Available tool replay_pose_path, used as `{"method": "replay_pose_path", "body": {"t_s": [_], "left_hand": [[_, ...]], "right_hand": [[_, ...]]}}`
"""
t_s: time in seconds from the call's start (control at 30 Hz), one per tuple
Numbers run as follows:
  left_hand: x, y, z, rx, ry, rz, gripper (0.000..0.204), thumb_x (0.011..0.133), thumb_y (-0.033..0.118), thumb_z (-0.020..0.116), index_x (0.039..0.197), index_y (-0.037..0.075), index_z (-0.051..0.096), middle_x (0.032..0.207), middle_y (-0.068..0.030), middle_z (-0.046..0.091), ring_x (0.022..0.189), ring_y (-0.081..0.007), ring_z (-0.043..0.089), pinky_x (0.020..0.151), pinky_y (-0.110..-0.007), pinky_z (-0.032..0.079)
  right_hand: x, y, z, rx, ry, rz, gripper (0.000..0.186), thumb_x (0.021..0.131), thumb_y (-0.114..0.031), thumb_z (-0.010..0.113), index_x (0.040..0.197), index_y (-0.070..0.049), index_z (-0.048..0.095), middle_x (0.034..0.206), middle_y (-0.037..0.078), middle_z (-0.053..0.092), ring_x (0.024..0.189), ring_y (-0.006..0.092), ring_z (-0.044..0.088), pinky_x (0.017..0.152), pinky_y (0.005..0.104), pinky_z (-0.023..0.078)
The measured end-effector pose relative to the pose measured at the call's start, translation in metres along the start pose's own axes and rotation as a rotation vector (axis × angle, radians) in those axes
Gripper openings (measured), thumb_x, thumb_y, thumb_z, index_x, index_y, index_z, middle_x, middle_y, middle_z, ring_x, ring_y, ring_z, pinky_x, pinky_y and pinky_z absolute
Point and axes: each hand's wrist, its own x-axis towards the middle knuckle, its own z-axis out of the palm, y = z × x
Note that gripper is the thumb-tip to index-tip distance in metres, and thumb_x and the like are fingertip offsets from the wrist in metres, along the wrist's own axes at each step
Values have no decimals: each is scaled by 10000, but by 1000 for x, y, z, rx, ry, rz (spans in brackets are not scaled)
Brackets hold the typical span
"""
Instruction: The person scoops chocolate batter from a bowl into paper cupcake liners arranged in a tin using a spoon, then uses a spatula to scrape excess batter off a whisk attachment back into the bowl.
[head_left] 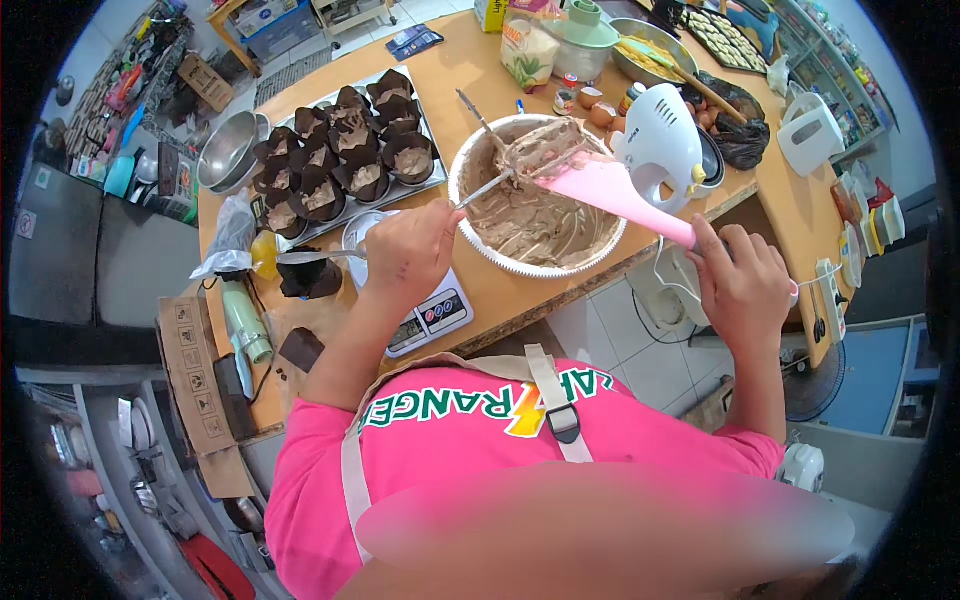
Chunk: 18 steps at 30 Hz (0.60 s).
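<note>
My left hand (408, 250) is closed on the metal stem of a mixer beater (485, 188). That beater and a second one (478, 115) lie over a white ribbed bowl (465, 222), their heads thick with brown batter. In my right hand (740, 280) is the handle of a pink spatula (620, 196), its blade touching the batter-coated beaters. Brown batter (545, 225) smears the bowl's inside. A spoon (310, 257) extends left from behind my left hand; whether I hold it is unclear. Beneath that hand stands a digital kitchen scale (435, 318).
A tray (435, 160) of dark paper cups (360, 175) with batter stands left. A white hand mixer (660, 140) is right of the bowl, eggs (600, 112) behind it. Metal bowls (232, 150) sit at the left edge, a green bottle (243, 318) nearer. A cord (665, 275) hangs over the front edge.
</note>
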Motion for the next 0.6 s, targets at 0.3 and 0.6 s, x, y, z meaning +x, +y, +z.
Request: {"method": "replay_pose_path", "body": {"t_s": [0.3, 0.6], "left_hand": [[-1, 1, 6, -55, 4, -32, 212, 906, 230, 586, 748, 92, 550, 544, -91, 522, 496, -284, 551, 456, -381, 413], [0, 0, 6, -69, 7, -69, 200, 913, 228, 574, 775, 83, 575, 576, -107, 560, 508, -301, 566, 460, -386, 421]], "right_hand": [[-5, 4, -6, -1, -28, 11, 391, 776, -231, 678, 1158, -163, 628, 845, 21, 558, 699, 201, 546, 603, 353, 420], [-11, 6, -10, 16, -26, 30, 385, 776, -221, 676, 1153, -161, 633, 829, 23, 554, 676, 204, 540, 607, 349, 419]]}}
